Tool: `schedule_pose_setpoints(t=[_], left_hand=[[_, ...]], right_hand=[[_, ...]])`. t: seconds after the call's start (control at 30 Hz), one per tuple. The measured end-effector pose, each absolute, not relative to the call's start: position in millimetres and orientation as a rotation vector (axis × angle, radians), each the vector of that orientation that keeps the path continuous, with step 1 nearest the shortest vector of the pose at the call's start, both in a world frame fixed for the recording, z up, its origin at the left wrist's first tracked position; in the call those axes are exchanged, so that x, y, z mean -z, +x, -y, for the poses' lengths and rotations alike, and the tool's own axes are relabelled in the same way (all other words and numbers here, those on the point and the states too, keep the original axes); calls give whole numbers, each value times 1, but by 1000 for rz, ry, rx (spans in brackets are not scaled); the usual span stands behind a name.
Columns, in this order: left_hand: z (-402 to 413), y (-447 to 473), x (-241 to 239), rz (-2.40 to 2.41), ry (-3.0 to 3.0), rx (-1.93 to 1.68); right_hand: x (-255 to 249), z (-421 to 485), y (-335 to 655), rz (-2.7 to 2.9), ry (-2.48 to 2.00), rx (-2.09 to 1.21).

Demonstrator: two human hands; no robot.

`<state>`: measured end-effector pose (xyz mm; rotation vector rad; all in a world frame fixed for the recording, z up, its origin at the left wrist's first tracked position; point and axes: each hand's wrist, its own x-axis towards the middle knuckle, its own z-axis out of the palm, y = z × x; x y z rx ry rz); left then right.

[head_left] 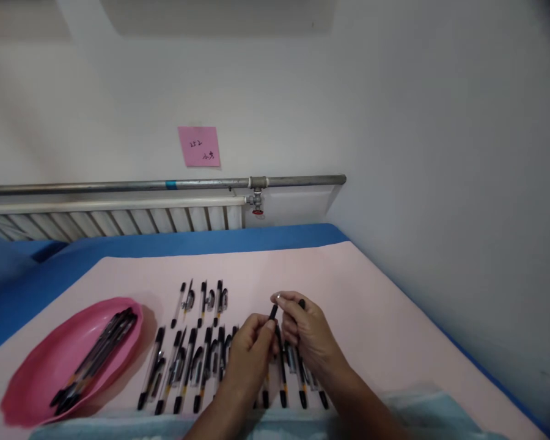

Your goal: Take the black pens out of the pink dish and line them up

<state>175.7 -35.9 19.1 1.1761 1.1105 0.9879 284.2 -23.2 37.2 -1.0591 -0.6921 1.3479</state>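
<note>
Above the rows of pen parts, my two hands meet near the middle of the pink table surface. My left hand (pixel 252 345) is closed around a pen barrel (pixel 274 312), whose black end points up and away. Just past that end, the thumb and forefinger of my right hand (pixel 309 330) pinch a tiny silvery piece (pixel 278 296), perhaps a pen tip. A black end of another piece (pixel 301 303) sticks out from my right hand. Below lie pen barrels (pixel 190 366) with loose caps, clips and refills beside them, partly hidden by my hands.
A pink oval tray (pixel 32 373) at the left holds several dark pens (pixel 98 360). A smaller group of pen parts (pixel 203 302) lies farther back. Behind the blue table edge (pixel 211 241) are a radiator (pixel 165 220), a pipe (pixel 201 184) and a wall with a pink note (pixel 199 146).
</note>
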Motion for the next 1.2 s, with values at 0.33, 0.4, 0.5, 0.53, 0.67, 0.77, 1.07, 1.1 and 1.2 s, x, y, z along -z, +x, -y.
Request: schedule_pose_setpoints(t=[0.33,0.4,0.5,0.53,0.67,0.77,1.07,1.1,1.2], left_hand=[[37,176,-19,-1071,1201,-925],[37,176,-19,-1075,1202,-907],[38,177,-17,-1073,1216,-887],[38,177,-16,-1069,1214,-874],[37,178,-12,-1052,1204,-819],[37,178,-12,-1046,1240,-782],[26,159,-19,-1137,1355,-824],[24,157,-20,-1145,1322,-844],[21,154,-25,-1140,1242,-867]], right_hand=[[-38,22,287,668,-1060,-1316],[-38,21,290,647,-1041,-1295],[-38,19,295,614,-1023,-1237],[-37,18,297,596,-1017,-1209],[-35,13,306,527,-1010,-1097],[-35,9,316,478,-1015,-1010],[-36,0,353,327,-949,-800],[-36,1,349,332,-955,-840],[-33,6,324,438,-1003,-1044]])
